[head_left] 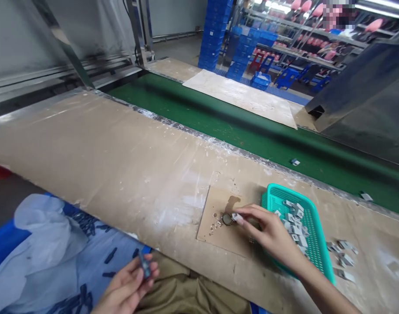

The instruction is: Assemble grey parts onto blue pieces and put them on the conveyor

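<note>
Left hand [130, 278], just off the bench's [101, 144] near edge, holds a small dark part [145, 267]; right hand [267, 227] pinches a pale piece [237, 217] over cardboard [215, 244]; I judge both light and stiff, best held by their sides

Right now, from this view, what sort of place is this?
Probably a factory assembly line: what looks like a green conveyor belt runs beside the worktable, blue crates stand stacked beyond, and a teal basket holds small parts.
</note>
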A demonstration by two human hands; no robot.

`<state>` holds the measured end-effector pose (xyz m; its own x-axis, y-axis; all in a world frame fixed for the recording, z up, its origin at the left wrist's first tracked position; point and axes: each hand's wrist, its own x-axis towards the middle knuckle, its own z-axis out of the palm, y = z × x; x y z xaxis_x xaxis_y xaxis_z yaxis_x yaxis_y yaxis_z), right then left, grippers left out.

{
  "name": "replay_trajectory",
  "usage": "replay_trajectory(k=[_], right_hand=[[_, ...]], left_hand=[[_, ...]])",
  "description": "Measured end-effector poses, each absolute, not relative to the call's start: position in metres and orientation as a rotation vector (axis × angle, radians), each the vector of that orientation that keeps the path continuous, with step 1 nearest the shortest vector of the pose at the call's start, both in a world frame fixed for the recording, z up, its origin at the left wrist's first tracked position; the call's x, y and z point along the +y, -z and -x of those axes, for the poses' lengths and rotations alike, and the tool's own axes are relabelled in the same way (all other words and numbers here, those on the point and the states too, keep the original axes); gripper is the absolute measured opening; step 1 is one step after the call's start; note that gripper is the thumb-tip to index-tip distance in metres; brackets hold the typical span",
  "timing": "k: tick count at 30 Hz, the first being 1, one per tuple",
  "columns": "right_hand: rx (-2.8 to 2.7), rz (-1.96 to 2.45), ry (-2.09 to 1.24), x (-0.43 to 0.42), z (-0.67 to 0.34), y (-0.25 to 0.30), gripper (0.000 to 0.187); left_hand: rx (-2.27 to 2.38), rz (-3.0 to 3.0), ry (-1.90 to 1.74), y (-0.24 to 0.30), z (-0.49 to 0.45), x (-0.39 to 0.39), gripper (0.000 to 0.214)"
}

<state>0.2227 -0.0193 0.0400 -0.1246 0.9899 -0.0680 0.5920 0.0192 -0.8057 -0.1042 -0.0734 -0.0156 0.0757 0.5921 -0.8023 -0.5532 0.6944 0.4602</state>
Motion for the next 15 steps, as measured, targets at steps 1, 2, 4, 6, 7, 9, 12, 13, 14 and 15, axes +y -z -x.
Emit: replay_trajectory(k=[1,2,4,6,7,9,12,13,14,15], right_hand=[[-1.871,1.632,-0.849,-0.018,-0.217,-0.037,0.025],[-1.946,1.647,-0.766,-0.017,-0.213,-0.033,0.026],[-2.028,1.658,-0.688,-0.016,-0.209,-0.028,0.024],[-2.063,1.657,-0.68,-0.016,-0.209,-0.025,0.023],[-2.069,1.659,-0.68,-0.016,-0.21,-0.024,0.023],[-2.067,1.664,-0.692,-0.016,-0.211,-0.024,0.023],[-1.956,1.705,-0.748,-0.018,-0.212,-0.029,0.021],[-1.865,1.72,-0.802,-0.019,-0.212,-0.032,0.02],[-1.752,1.729,-0.876,-0.021,-0.211,-0.036,0.02],[-1.63,1.725,-0.959,-0.024,-0.209,-0.041,0.021]], left_hand=[[1.153,-0.054,-0.879,0.01,0.091,-0.07,0.041],[1.1,-0.075,-0.898,0.005,0.079,-0.068,0.038],[1.04,-0.13,-0.923,-0.002,0.061,-0.067,0.033],[1.021,-0.194,-0.927,-0.003,0.051,-0.066,0.032],[1.017,-0.226,-0.917,-0.001,0.048,-0.066,0.032],[1.019,-0.285,-0.889,0.002,0.044,-0.064,0.032],[1.017,-0.34,-0.874,0.005,0.033,-0.059,0.032],[1.017,-0.349,-0.885,0.005,0.027,-0.056,0.032],[1.013,-0.351,-0.897,0.004,0.019,-0.054,0.032],[1.002,-0.347,-0.911,0.002,0.012,-0.052,0.031]])
